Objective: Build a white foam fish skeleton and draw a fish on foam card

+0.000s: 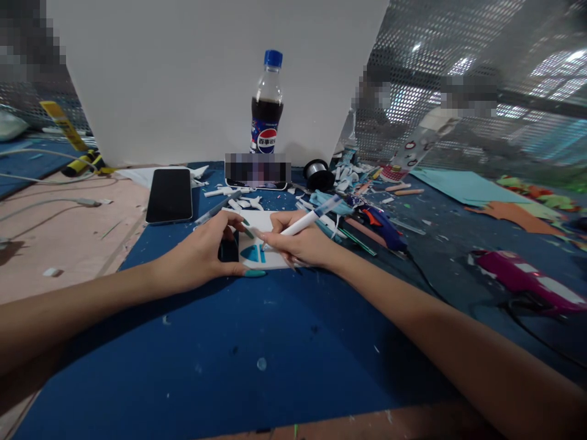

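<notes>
A small white board lies flat on the blue mat, with blue shapes coloured on it. My left hand grips the board's left side, fingertips on its upper part and thumb at its near edge. Wrapped round a white marker with a blue end, my right hand rests on the board's right side. The marker slants up to the right, its tip at the blue colouring. My right hand covers much of the board's right part.
Behind the board stand a cola bottle and a phone; another phone lies at left. White scraps, a wire spool and a blue glue gun sit right of centre. A magenta tool with a cable lies far right.
</notes>
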The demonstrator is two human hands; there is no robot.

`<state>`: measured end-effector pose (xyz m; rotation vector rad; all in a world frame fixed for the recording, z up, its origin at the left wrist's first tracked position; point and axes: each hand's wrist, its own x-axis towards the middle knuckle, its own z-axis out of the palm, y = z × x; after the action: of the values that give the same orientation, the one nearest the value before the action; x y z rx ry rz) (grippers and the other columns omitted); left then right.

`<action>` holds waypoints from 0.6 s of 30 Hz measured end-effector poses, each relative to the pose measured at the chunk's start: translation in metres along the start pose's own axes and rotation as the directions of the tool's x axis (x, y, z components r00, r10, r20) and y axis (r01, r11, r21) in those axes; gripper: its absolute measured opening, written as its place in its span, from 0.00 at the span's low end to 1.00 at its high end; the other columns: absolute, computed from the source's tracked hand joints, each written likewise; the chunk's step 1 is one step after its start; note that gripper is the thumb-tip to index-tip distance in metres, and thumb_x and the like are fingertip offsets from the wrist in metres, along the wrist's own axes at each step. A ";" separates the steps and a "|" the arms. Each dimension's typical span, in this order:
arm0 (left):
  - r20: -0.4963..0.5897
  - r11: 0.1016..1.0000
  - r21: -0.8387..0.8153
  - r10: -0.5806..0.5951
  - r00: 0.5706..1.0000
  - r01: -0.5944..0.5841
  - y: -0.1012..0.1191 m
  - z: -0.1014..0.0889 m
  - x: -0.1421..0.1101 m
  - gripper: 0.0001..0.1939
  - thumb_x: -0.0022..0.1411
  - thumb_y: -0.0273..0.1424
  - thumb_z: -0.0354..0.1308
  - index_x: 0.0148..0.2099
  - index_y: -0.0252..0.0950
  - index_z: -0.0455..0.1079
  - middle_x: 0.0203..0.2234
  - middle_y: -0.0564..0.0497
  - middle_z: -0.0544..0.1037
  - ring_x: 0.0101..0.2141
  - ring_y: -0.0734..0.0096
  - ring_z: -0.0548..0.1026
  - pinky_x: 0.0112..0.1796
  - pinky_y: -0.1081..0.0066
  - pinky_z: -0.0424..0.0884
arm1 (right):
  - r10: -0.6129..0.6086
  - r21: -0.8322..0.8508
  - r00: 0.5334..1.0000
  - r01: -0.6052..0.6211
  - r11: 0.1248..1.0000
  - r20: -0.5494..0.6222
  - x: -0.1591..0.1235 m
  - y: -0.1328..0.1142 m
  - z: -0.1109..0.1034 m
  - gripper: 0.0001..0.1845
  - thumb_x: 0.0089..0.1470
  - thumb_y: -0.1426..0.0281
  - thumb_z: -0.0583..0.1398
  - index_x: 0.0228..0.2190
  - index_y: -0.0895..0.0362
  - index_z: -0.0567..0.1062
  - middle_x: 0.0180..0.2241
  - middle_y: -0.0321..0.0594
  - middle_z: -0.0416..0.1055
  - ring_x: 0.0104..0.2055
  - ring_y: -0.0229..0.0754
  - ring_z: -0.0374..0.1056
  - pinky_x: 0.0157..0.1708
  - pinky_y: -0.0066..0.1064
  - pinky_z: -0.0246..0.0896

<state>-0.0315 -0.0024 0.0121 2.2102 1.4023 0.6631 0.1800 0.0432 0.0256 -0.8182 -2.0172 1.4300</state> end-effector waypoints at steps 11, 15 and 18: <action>0.009 1.000 0.000 0.002 1.000 -0.002 0.001 -0.001 0.000 0.30 0.52 0.46 0.61 0.52 0.41 0.54 0.44 0.45 0.69 0.42 0.57 0.72 0.38 0.61 0.72 | 0.046 -0.015 0.997 -0.047 0.999 -0.065 0.002 -0.001 0.002 0.22 0.55 0.65 0.61 0.19 0.55 0.55 0.09 0.25 0.58 0.10 0.29 0.55 0.10 0.20 0.48; 0.007 1.000 -0.003 0.005 1.000 -0.005 0.000 -0.001 0.001 0.30 0.52 0.46 0.61 0.51 0.40 0.55 0.43 0.45 0.69 0.41 0.58 0.72 0.38 0.61 0.72 | 0.039 -0.051 0.996 -0.043 0.998 -0.081 0.002 -0.001 0.001 0.23 0.54 0.66 0.62 0.18 0.56 0.55 0.08 0.25 0.57 0.10 0.27 0.55 0.10 0.19 0.48; 0.002 1.000 0.000 0.010 1.000 -0.010 0.000 0.000 0.000 0.30 0.52 0.45 0.61 0.52 0.39 0.54 0.43 0.45 0.69 0.41 0.59 0.72 0.38 0.61 0.72 | 0.032 -0.017 0.997 -0.033 0.999 -0.064 0.002 0.002 0.001 0.22 0.55 0.65 0.61 0.19 0.55 0.56 0.09 0.25 0.58 0.09 0.28 0.55 0.09 0.19 0.49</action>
<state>-0.0319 -0.0018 0.0124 2.2183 1.3912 0.6646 0.1787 0.0446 0.0241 -0.8966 -1.9802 1.3875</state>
